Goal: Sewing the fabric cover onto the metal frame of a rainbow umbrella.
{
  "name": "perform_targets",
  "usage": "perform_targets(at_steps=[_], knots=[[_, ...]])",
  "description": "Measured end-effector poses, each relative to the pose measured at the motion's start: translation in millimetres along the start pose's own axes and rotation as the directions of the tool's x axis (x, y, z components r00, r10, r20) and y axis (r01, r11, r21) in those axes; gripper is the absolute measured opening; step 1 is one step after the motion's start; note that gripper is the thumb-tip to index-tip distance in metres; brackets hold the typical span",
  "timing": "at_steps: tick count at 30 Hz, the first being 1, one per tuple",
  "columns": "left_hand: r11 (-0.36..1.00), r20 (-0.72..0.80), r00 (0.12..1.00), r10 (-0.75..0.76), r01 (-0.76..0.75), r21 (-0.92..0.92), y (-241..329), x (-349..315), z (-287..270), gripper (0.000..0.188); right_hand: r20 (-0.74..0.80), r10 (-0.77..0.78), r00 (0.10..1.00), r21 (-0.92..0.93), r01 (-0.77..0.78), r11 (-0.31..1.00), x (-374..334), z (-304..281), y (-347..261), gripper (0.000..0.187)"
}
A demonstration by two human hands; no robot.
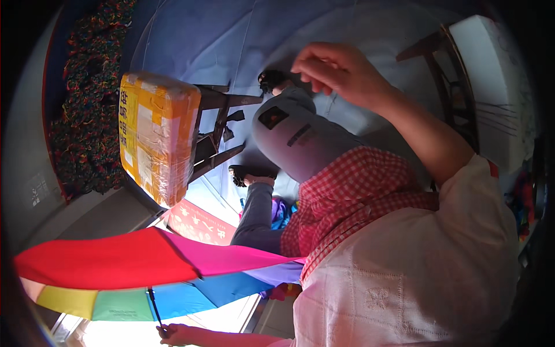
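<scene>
My left hand [178,335] is closed around the lower end of a thin dark shaft, part of a rainbow umbrella [110,260]. The canopy is spread in red, pink, yellow, green, blue and purple panels at the lower left. Raised over my lap, my right hand [338,75] has loosely bent fingers, partly apart, with nothing visible in them. Below it are my grey trousers [312,136] and a red-and-white checked apron [358,179].
A taped yellow and white box [162,139] rests on a dark wooden stool [217,121]. Beyond it lies a multicoloured shaggy mat [89,98]. A red printed mat [202,222] lies near the bright doorway. Another wooden seat [457,81] stands by a white block [491,75].
</scene>
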State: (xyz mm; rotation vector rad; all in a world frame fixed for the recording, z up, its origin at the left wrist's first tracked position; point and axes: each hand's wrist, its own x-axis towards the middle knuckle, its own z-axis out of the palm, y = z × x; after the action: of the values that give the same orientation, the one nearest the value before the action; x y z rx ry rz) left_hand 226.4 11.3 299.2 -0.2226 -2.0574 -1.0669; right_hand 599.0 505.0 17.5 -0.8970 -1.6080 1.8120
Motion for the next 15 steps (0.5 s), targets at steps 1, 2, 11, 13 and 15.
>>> perform_targets(at_steps=[1,2,11,13,15], knots=[[0.999,-0.032,0.999,-0.037,0.037,0.003,-9.3,-8.5,-10.2,0.057,0.056,-0.038,0.998,-0.061,0.041,0.997,9.4,11.9,-0.9,0.021],[0.997,-0.066,0.995,-0.074,0.075,0.008,-14.3,-12.8,-18.4,0.058,0.115,-0.071,0.991,-0.119,0.085,0.989,22.5,24.9,-5.8,0.020],[0.773,0.029,0.967,0.252,-0.219,0.595,-54.5,-11.3,-61.1,0.057,0.828,0.310,0.466,-0.531,0.830,0.171,125.6,256.1,57.0,0.026],[0.889,-0.054,0.990,0.129,-0.091,0.448,-39.4,-16.1,-40.3,0.055,0.743,0.109,0.660,-0.669,0.737,0.095,160.3,346.3,203.7,0.029],[0.980,-0.033,0.980,-0.194,0.193,-0.038,-29.1,-37.4,38.3,0.051,0.312,-0.333,0.890,-0.944,0.329,-0.008,224.0,312.7,320.9,0.039]])
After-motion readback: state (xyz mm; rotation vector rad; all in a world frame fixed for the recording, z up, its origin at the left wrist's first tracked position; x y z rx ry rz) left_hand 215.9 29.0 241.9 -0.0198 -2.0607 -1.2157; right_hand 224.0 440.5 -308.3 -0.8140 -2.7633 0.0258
